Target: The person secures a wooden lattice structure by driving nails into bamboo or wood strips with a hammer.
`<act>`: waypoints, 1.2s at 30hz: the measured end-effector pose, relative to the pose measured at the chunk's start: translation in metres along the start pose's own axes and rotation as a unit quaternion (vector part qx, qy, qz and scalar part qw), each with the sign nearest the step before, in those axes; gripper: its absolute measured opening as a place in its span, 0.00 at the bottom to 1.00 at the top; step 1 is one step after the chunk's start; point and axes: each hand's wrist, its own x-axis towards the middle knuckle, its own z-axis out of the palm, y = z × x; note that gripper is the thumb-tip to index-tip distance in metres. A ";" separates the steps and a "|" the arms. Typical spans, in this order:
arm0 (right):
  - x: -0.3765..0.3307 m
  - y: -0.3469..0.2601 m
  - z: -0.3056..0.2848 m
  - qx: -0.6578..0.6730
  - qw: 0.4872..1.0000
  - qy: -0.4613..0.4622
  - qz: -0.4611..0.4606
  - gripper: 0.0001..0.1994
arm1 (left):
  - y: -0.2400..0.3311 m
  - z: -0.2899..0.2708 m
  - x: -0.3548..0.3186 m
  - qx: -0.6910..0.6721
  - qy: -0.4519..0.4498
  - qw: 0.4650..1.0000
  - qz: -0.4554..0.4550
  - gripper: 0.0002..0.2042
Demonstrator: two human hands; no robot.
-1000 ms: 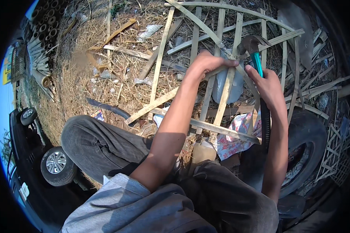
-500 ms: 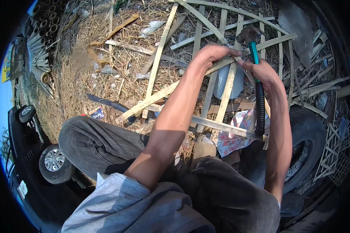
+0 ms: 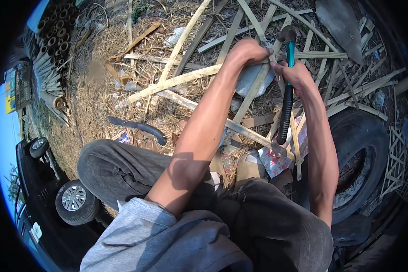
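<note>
Gripping a teal-handled hammer (image 3: 287,86), the right hand (image 3: 294,75) was clenched; at its nine o'clock, the left hand (image 3: 247,51) clasped a bamboo strip (image 3: 177,81).

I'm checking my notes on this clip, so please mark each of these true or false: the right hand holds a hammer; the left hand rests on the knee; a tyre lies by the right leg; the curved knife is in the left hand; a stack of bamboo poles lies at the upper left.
1. The right hand holds a hammer with a teal and black handle. True.
2. The left hand rests on the knee. False: it grips a bamboo strip out in front.
3. A tyre lies by the right leg. True.
4. The curved knife is in the left hand. False: it lies on the straw, apart from both hands.
5. A stack of bamboo poles lies at the upper left. True.
</note>
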 end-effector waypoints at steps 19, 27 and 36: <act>-0.006 0.000 0.022 0.050 0.993 0.091 -0.049 0.21 | -0.036 -0.015 -0.009 -0.052 0.076 0.996 0.005 0.30; 0.013 0.031 0.026 0.068 0.992 0.099 -0.024 0.28 | -0.036 0.004 -0.019 -0.037 0.135 0.990 -0.015 0.34; 0.011 0.024 0.021 0.042 0.995 0.089 0.034 0.30 | -0.044 0.014 -0.013 -0.045 0.110 0.993 -0.016 0.40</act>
